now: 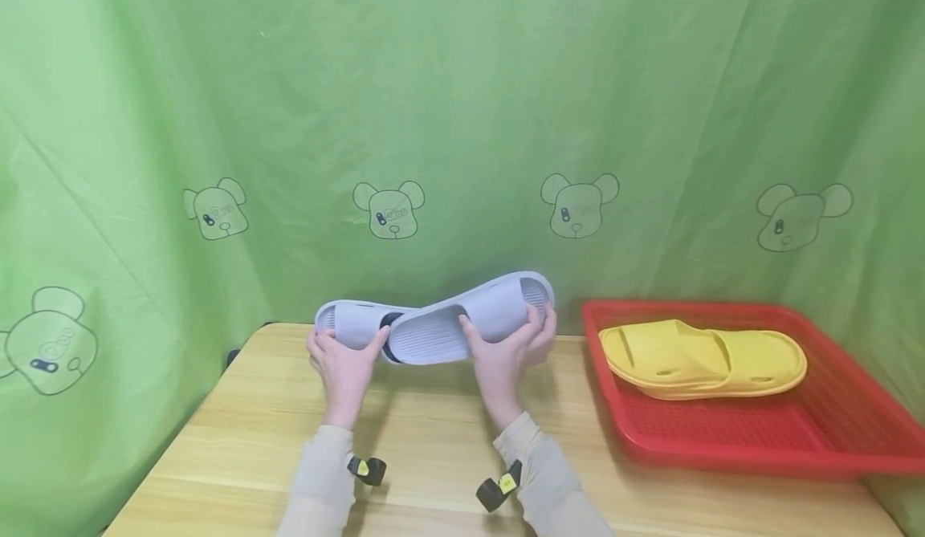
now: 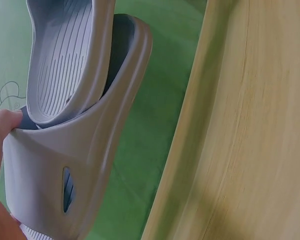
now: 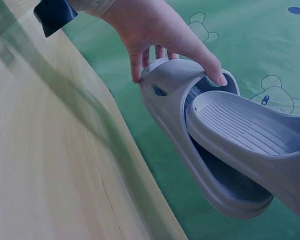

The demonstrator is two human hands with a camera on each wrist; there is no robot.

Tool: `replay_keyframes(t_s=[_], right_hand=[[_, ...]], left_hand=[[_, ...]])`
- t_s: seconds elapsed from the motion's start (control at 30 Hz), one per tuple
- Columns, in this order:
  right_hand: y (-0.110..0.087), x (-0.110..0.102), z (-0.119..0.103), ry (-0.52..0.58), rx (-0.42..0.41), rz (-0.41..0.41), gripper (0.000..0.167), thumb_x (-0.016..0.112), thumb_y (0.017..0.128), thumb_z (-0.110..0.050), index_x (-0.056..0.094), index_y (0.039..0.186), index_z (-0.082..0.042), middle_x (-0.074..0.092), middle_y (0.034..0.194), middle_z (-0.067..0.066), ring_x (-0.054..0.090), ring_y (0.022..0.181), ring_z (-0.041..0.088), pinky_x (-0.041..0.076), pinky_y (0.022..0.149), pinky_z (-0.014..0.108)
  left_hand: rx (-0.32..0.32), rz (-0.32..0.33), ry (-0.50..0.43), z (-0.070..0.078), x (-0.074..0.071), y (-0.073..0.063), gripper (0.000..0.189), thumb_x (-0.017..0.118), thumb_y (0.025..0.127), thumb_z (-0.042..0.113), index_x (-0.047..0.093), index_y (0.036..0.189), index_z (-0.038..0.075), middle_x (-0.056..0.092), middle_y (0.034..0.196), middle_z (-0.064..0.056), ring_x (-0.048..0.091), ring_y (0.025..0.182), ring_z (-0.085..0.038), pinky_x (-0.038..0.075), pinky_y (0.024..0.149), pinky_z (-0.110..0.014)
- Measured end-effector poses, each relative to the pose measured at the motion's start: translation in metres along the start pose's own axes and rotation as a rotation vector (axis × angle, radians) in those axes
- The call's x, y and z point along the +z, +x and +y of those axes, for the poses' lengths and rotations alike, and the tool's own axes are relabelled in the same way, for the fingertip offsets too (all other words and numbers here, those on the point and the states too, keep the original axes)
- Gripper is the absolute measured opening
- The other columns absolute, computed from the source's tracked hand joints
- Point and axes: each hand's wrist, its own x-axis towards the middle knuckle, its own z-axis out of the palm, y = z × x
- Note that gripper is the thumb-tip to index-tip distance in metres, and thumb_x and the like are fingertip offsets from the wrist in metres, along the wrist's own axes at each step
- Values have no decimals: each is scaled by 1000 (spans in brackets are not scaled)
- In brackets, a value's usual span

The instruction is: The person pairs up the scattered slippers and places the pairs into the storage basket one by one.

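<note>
Two lavender-grey slippers overlap heel to heel above the back of the table, toes pointing outward. My left hand (image 1: 345, 370) grips the left slipper (image 1: 356, 323) by its toe strap, thumb in front at the strap's opening. With the thumb near the strap's inner edge, my right hand (image 1: 502, 363) grips the right slipper (image 1: 495, 311), which tilts up to the right. The right slipper's heel (image 2: 57, 95) sits at the left slipper's strap opening, hiding part of its footbed. In the right wrist view, the left slipper's ribbed heel (image 3: 230, 120) lies at the other strap's opening.
On the right of the wooden table (image 1: 426, 441) stands a red plastic basket (image 1: 730, 465). Yellow slippers (image 1: 701, 360) lie stacked inside it. A green curtain (image 1: 477, 120) printed with bear heads hangs close behind the table's back edge.
</note>
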Motion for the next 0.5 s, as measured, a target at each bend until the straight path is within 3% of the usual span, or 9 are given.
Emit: replay_keyframes(t_s=[0.3, 0.5], right_hand=[[-2, 0, -6, -123, -55, -158, 102, 93, 53, -46, 39, 129, -6, 11, 161, 13, -1, 151, 36, 7, 119, 62], [-5, -3, -11, -74, -70, -274, 89, 89, 66, -40, 40, 131, -5, 6, 163, 11, 5, 151, 35, 13, 120, 60]], left_hand=[[-18, 2, 7, -4, -4, 5, 103, 81, 63, 64, 36, 124, -4, 14, 155, -26, 24, 137, -44, 31, 114, -57], [-35, 14, -2, -7, -8, 10, 103, 81, 62, 66, 36, 124, -3, 22, 149, -25, 31, 127, -40, 36, 108, -55]])
